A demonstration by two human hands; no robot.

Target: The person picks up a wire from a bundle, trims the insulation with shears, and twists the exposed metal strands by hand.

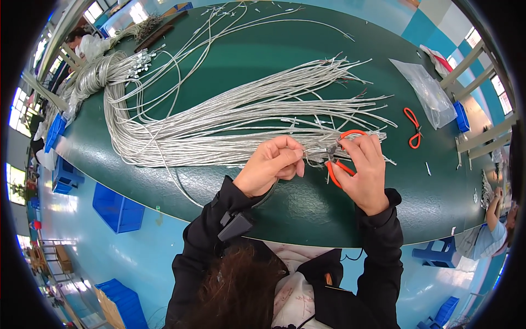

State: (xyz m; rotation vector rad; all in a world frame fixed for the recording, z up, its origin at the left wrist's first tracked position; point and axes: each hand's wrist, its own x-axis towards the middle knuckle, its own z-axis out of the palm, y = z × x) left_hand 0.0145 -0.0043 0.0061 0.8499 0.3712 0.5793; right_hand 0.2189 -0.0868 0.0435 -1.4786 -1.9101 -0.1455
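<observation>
A thick bundle of silvery-clear cables [203,148] lies bent across the green table [307,216], its loose ends fanned out to the right. My left hand [274,164] is closed in a pinch on a cable end at the bundle's near edge. Just to its right, my right hand [364,170] grips red-handled scissors [352,133], with fingers and thumb at the loops. The blades point left toward the pinched cable end; whether they touch it I cannot tell. My fingers hide part of the cable end.
A second pair of red-handled scissors [418,131] lies to the right, near a clear plastic bag [424,93] and a small blue box [462,117]. Tied cable coils [96,77] sit far left. A blue bin [118,208] stands on the floor. Another person [496,233] is at right.
</observation>
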